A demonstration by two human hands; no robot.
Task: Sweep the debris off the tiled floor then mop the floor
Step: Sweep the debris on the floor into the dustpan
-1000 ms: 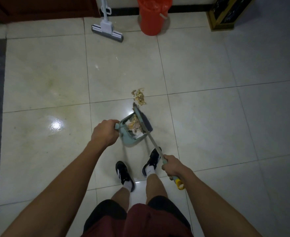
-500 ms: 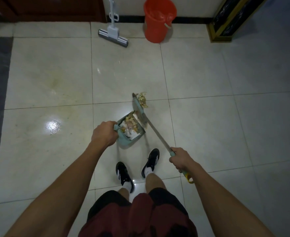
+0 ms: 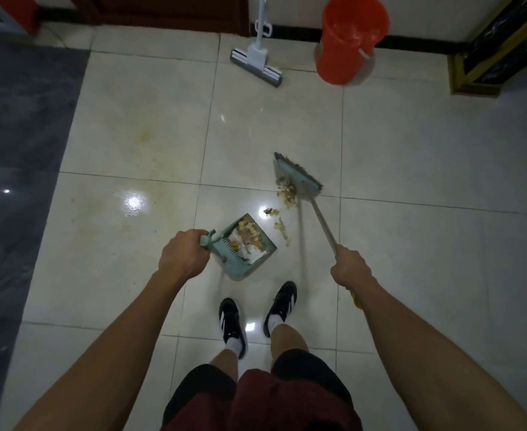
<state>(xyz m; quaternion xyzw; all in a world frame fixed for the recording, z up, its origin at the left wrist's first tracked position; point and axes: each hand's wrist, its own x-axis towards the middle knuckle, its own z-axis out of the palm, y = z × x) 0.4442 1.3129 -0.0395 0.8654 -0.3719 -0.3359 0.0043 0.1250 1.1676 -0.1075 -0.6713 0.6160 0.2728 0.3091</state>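
The left hand (image 3: 183,256) is curled round the handle of the dustpan (image 3: 246,247), which holds debris. The right hand (image 3: 350,267) grips the broom (image 3: 298,178), its head against the debris (image 3: 287,194) on the tiled floor (image 3: 137,126). Bare tiles stretch beyond to the mop (image 3: 256,62) and orange bucket (image 3: 347,38) by the wall.

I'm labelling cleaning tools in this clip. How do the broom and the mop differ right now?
The broom is held by the right hand; the mop stands untouched near the wall. The broom's head is teal with debris beside it; the mop's head is white and grey on bare tile. The broom sits mid-floor near the dustpan; the mop is beside the orange bucket. Both heads rest on the floor.
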